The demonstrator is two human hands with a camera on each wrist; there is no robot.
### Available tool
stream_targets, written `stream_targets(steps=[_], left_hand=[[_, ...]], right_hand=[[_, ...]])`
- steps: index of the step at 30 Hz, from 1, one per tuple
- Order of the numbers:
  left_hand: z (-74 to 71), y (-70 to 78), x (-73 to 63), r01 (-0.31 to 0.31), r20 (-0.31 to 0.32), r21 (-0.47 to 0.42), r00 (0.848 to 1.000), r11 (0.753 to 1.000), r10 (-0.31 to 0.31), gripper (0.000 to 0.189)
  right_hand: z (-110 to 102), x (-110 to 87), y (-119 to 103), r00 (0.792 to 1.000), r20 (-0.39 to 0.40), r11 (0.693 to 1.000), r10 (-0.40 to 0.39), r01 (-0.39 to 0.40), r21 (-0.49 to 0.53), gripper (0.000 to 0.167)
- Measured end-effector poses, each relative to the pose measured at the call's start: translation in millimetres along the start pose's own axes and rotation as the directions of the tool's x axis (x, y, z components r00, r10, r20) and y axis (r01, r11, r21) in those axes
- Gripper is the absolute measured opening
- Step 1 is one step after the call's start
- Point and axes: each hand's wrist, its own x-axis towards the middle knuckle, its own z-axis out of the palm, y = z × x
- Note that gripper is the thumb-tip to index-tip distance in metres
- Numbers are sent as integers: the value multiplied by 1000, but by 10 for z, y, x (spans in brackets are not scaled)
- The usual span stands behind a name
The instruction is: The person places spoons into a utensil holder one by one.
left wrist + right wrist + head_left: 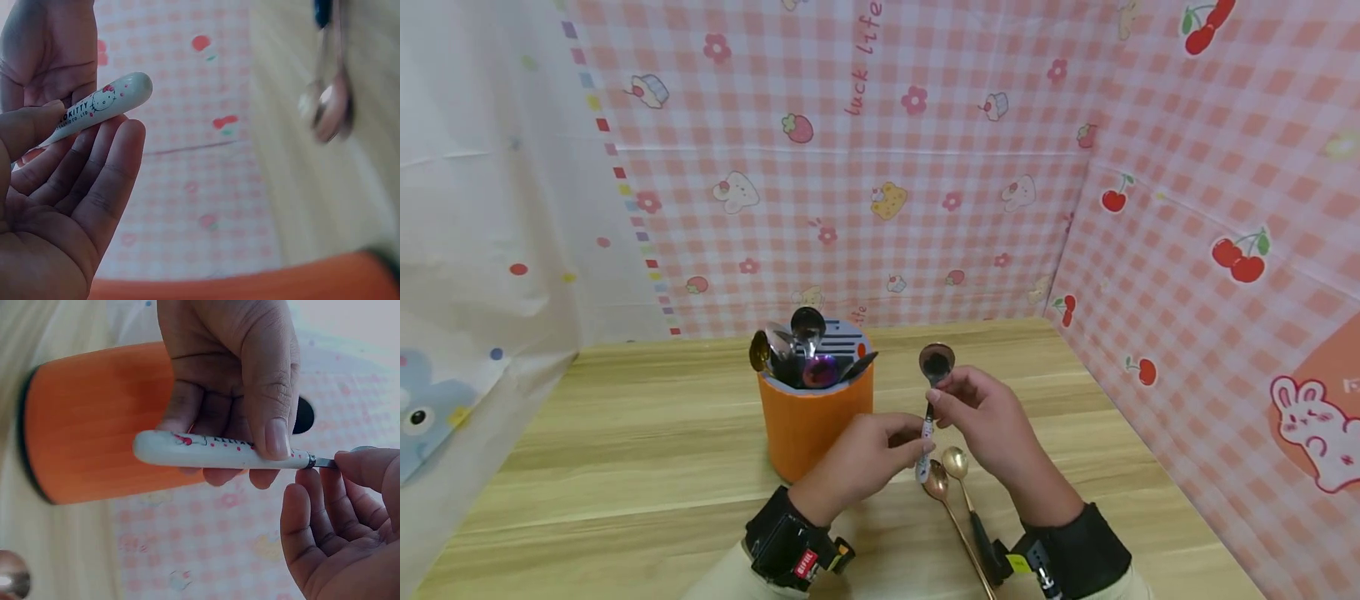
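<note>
Between both hands is a spoon [936, 358] with a dark bowl, held up over the table with the bowl at the top. Its white handle [122, 99] carries a printed cat face and lettering. The left hand [868, 454] pinches this handle between thumb and fingers. Higher up, the right hand [992, 421] pinches the thin metal neck [325, 463] just below the bowl. Under the hands lie a copper-coloured spoon [936, 483] and a gold spoon [955, 462] with a dark handle, side by side on the table.
Left of the hands stands an orange utensil holder [816, 429] with several spoons and ladles, bowls upward. The wooden table [647, 450] meets a pink checked cloth [850, 183] at the back and right. A white cloth [482, 192] hangs on the left.
</note>
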Motion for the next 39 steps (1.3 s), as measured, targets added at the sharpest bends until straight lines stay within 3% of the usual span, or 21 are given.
stream_targets(steps=[6, 11, 16, 19, 25, 30, 35, 39], left_hand=[[-301, 175, -66, -60, -61, 70, 996, 996, 65, 18], [-547, 296, -145, -77, -115, 67, 990, 995, 85, 18], [-807, 371, -238, -105, -212, 82, 970, 991, 120, 19], [-950, 378, -290, -96, -263, 92, 958, 991, 117, 20], [-1191, 316, -352, -58, -364, 114, 926, 992, 96, 20], [-1291, 225, -368, 0, -431, 95, 901, 995, 41, 16], [-1297, 118, -341, -8, -427, 70, 903, 998, 38, 14], [-1297, 72, -363, 10, -432, 67, 902, 998, 20, 13]], right_hand=[[59, 125, -302, 996, 43, 997, -72, 71, 16, 21], [140, 207, -549, 991, 66, 993, -113, 112, 27, 20], [263, 310, -794, 974, 98, 978, -205, 200, 63, 17], [358, 386, -916, 956, 116, 961, -271, 261, 92, 15], [551, 535, -1093, 937, 134, 945, -322, 310, 102, 12], [683, 626, -1144, 930, 155, 943, -333, 325, 76, 12], [752, 648, -1092, 944, 158, 957, -289, 290, 18, 11], [811, 672, -1039, 943, 171, 957, -285, 288, 7, 12]])
